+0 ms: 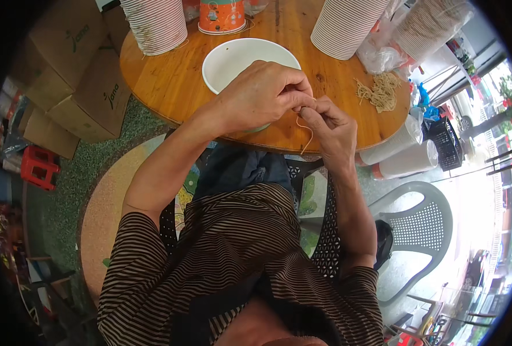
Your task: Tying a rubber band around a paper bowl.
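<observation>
Head view: string [311, 134] hangs beside right hand [337, 131].

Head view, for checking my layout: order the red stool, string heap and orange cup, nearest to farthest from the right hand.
1. String heap: right side of the table, beyond the right hand.
2. Orange cup: far side, left of the hand.
3. Red stool: far left, off the table.

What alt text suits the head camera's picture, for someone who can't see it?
A person's left hand and right hand pinch a thin string at a wooden table, by an open white tub. Tall stacks of nested containers stand farther back; tangled strings lie to the right.
</observation>
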`<state>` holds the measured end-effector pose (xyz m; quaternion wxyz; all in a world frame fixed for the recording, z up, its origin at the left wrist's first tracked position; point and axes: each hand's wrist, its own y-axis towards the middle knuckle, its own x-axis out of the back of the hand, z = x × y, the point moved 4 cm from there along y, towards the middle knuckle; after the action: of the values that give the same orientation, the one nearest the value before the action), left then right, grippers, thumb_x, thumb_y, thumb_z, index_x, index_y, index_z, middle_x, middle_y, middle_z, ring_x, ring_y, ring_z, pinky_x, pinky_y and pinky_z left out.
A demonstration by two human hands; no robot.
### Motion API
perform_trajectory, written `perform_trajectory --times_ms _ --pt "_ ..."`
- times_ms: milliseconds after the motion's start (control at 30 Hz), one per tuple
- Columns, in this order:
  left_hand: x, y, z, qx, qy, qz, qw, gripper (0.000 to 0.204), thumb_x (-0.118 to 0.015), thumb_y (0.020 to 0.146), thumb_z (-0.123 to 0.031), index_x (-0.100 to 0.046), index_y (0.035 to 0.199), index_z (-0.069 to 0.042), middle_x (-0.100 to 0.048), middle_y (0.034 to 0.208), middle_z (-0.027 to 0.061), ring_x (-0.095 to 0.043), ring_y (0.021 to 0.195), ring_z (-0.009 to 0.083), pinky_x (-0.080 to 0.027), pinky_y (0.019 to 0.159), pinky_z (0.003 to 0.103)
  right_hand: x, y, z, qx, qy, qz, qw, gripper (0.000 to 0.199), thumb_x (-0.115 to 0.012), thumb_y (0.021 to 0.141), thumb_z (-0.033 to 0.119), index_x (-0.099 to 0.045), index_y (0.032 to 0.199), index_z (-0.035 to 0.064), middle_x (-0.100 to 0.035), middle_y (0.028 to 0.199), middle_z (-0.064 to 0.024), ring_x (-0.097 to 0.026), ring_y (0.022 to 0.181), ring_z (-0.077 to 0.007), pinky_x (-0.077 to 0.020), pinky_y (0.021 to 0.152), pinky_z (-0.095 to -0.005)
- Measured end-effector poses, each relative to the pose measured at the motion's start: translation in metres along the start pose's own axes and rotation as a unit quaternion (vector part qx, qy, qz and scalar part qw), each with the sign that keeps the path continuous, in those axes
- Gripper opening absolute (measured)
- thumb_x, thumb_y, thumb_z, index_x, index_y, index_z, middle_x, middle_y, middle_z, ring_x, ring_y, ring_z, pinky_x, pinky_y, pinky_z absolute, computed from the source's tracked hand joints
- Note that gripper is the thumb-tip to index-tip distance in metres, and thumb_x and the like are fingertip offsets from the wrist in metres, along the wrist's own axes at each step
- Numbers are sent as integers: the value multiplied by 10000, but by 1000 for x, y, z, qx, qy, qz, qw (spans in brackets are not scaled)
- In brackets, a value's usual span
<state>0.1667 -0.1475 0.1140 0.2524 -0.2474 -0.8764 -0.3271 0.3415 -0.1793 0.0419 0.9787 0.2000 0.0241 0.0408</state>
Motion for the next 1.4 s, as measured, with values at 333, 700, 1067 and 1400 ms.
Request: perform_trajectory --times_ms 333,700,1067,1400 --pt "4 -6 9 16 -213 71 974 211 -684 922 -15 -659 1128 25 -782 1049 104 -711 920 108 -549 850 275 -5 -2 -2 -56 -23 -22 998 107 -710 978 71 -731 991 -34 -648 908 20 -566 809 -40 -453 733 -200" --pt "-4 -5 6 -85 38 -2 996 323 -739 841 -22 -670 1156 -9 -743 960 136 -745 937 257 -584 800 356 -1 -5 9 -45 -71 -6 996 157 -683 1002 107 -746 992 -36 -646 907 -2 -561 819 -47 -448 726 -210" --pt "1 -8 0 -63 21 -44 997 108 -770 856 -50 -772 962 -28 -736 853 76 -696 745 190 -536 687 320 0 -7 13 -42 -16 -29 999 250 -590 1055 150 -678 1189 -42 -655 900 -15 -613 831 -82 -494 777 -243" --pt "3 -8 -1 61 -77 9 995 62 -737 933 -72 -758 950 -16 -735 846 29 -656 729 86 -536 672 255 -14 -10 12 -72 -24 -16 997 314 -727 978 99 -674 1252 -44 -665 886 18 -567 763 -20 -443 655 -189"
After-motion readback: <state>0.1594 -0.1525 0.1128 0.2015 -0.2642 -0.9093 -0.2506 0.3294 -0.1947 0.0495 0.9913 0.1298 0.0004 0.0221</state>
